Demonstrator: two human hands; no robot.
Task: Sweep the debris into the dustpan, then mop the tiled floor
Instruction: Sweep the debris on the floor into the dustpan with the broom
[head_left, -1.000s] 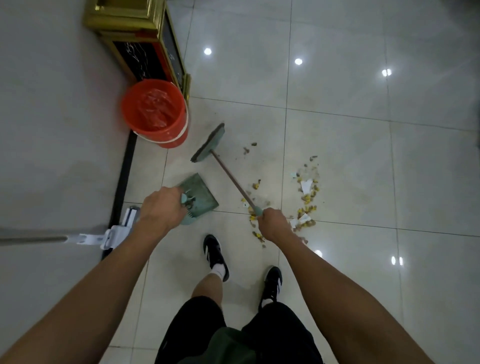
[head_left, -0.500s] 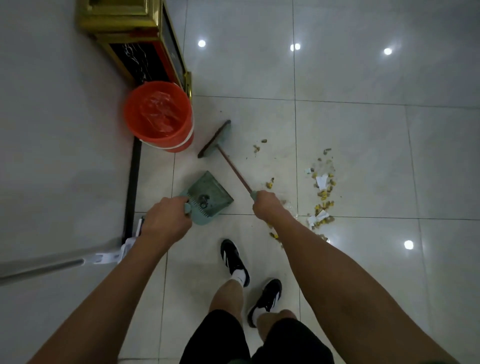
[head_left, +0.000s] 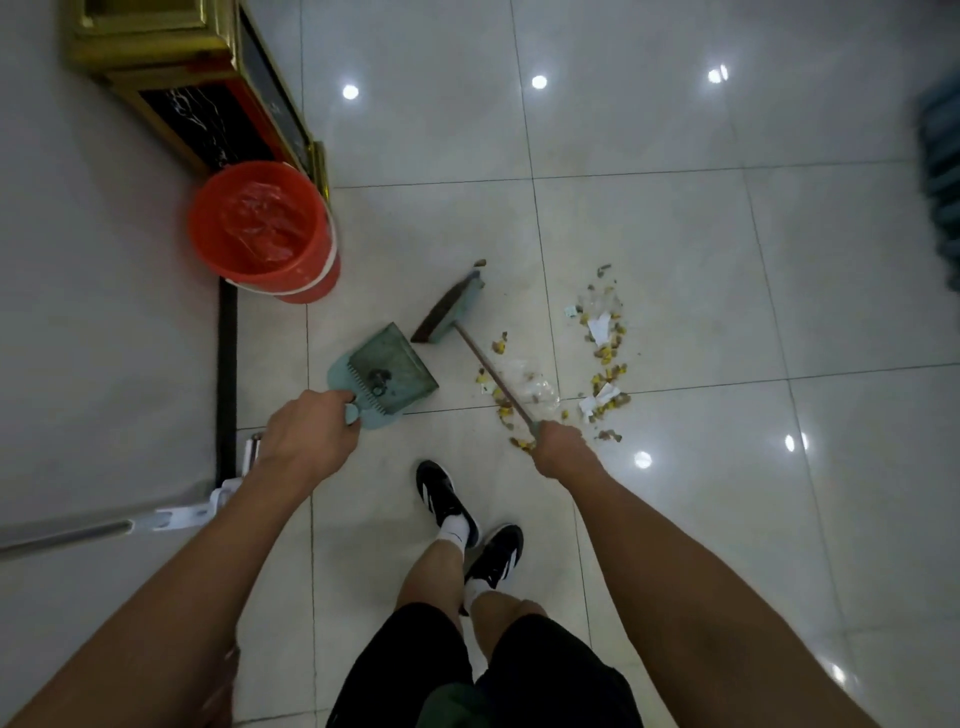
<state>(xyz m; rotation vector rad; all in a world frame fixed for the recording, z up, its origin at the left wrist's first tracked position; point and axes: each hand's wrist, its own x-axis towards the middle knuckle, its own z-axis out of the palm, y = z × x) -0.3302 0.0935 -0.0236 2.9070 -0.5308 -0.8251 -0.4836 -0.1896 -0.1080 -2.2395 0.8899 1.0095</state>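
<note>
My left hand (head_left: 311, 431) grips the handle of a teal dustpan (head_left: 389, 371) that rests on the tiled floor, with a little dark dirt inside. My right hand (head_left: 561, 447) holds the thin handle of a broom (head_left: 452, 312); its teal head lies just beyond the dustpan's mouth. Yellow and brown debris with white paper scraps (head_left: 602, 353) is scattered on the tiles to the right of the broom handle. A white mop (head_left: 182, 514) leans at the left, its handle running off the frame.
An orange bucket (head_left: 260, 228) lined with a red bag stands by the wall left of the dustpan. A gold-framed cabinet (head_left: 182, 67) is behind it. My two feet in black shoes (head_left: 467, 525) stand below the dustpan. A dark blurred object (head_left: 940, 171) is at the right edge.
The broom head has swung toward the dustpan and now lies close to its mouth. The view shifted, and my feet have stepped closer together.
</note>
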